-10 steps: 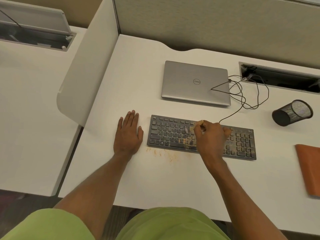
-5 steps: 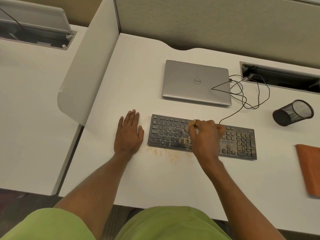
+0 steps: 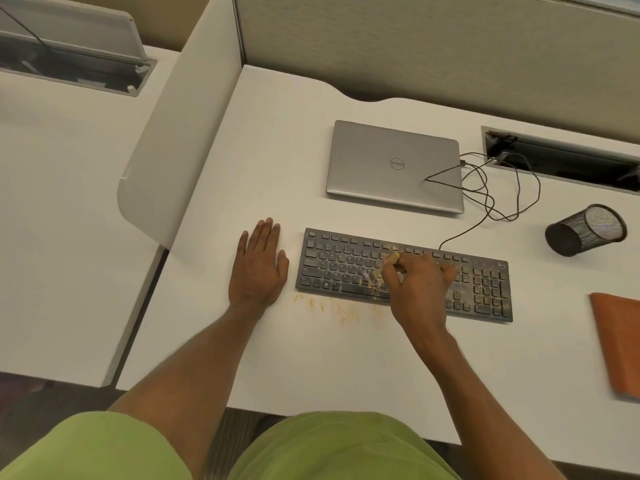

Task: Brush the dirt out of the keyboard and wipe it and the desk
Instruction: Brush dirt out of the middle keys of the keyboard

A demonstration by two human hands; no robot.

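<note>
So, nearest first: desk is a hard white top and looks slick, so swept grit should slide and not cling. A tan scatter of dirt lies on it just off the keyboard's front edge. Left hand is flat on the desk, palm down with fingers straight and close together. It sits just left of the keyboard, apart from it and bracing nothing. Right hand is curled round a small brush over the middle keys, with the tan handle end poking out above the knuckles. The bristles are blurred, low on the key rows. Keyboard lies flat across the desk centre, dark and slim, with grit thick on the middle and the right number block. Judgement: it is light and stiff and likely to skate on this top under side strokes. To pin it, the left hand should press the bare left end frame, not the keys. Keycaps give, so light strokes along the rows towards the front edge. The brush is tiny and light, so a fingertip hold near the head suits it. An orange cloth lies at the right edge, probably soft. It is untouched, so wiping is not yet begun. Further back are a tipped mesh cup and a closed laptop. The cable is thin and loose, and may snag if the keyboard shifts.
</note>
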